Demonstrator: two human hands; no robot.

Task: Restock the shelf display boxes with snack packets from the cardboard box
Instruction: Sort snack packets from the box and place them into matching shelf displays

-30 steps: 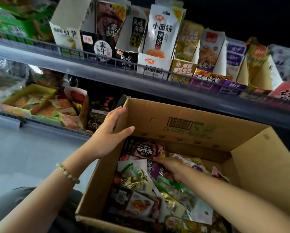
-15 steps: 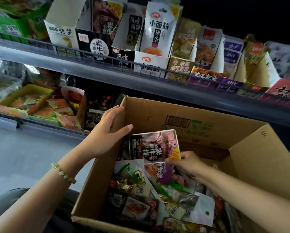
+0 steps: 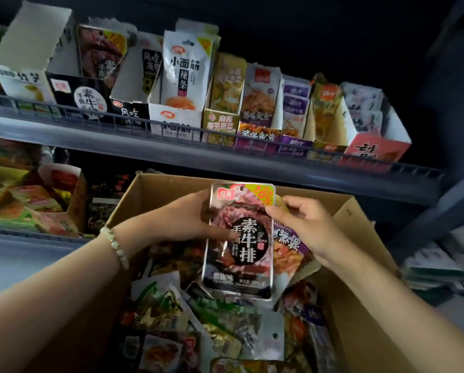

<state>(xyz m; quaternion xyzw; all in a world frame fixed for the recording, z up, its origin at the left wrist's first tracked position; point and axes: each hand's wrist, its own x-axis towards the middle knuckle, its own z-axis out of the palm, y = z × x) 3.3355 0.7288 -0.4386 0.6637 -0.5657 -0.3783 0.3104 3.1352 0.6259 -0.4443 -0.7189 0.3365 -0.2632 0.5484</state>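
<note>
Left hand (image 3: 187, 219) grips the dark steak-snack packet (image 3: 238, 246) by its left edge. Right hand (image 3: 303, 224) pinches its top right corner, above the cardboard box (image 3: 171, 184). Keep it upright, label forward, for the matching black display box (image 3: 77, 96), left on the far upper shelf (image 3: 225, 154).

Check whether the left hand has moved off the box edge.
Yes: the left hand left the left wall of the cardboard box and moved right, now gripping the dark packet.

Two hands showed: left hand (image 3: 182, 219), right hand (image 3: 303, 227). One cardboard box (image 3: 359, 319), one dark packet (image 3: 241, 243) held up, one bracelet (image 3: 116, 246). Two shelves: upper shelf (image 3: 118, 142), lower shelf (image 3: 23, 238). About nine display boxes (image 3: 175, 122) on top. Loose packets (image 3: 171, 313) were too jumbled to count.
</note>
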